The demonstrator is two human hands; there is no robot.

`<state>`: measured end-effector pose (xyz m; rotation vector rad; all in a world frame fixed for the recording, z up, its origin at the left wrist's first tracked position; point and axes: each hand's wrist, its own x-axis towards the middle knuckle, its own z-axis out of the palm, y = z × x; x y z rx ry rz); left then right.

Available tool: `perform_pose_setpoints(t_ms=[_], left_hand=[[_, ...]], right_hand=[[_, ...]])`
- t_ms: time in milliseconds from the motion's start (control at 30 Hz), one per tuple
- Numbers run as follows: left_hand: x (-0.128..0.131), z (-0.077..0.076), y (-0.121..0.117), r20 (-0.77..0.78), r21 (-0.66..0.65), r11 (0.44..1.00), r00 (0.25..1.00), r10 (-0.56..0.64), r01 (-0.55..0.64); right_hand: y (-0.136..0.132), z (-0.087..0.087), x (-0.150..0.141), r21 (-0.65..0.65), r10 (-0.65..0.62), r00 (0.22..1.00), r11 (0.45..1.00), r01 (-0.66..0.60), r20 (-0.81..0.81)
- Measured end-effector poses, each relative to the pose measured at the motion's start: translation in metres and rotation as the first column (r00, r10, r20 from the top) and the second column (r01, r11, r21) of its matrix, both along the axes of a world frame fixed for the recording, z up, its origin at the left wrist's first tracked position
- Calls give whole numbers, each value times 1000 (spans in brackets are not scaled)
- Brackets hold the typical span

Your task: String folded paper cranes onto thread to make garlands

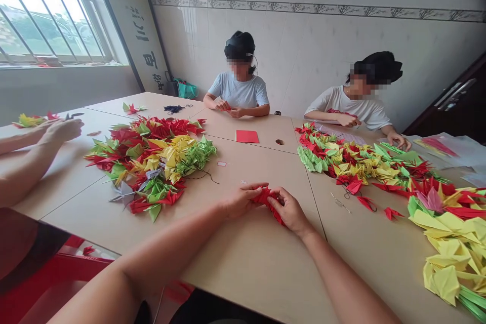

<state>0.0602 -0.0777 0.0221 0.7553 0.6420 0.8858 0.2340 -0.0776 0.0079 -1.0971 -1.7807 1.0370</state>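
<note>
Both my hands meet over the table's near middle, around a bundle of red folded paper (276,209). My left hand (245,201) grips its left end, fingers stretched along it and thumb on top. My right hand (289,211) pinches it from the right, thumb and fingers curled round it. Part of the bundle is hidden by my fingers. Beyond my left hand lies a heap of folded paper cranes (152,159) in red, yellow, green and grey, with dark thread trailing from it. To the right, loose red paper pieces (366,204) lie near a thin wire-like item (340,202).
A long pile of paper cranes (357,159) runs along the right side, with yellow ones (455,248) nearest. Red square paper (247,136) lies ahead. One co-worker (240,91) sits opposite, another (353,106) at right; a third person's hands (64,129) work at left.
</note>
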Motion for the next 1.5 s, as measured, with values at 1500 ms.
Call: perform_pose_setpoints(t_ms=[1500], left_hand=[[-15,13,4,-293,89,988,952,-92,123]], right_hand=[[-15,10,-18,-24,-191,981,981,191,-14]])
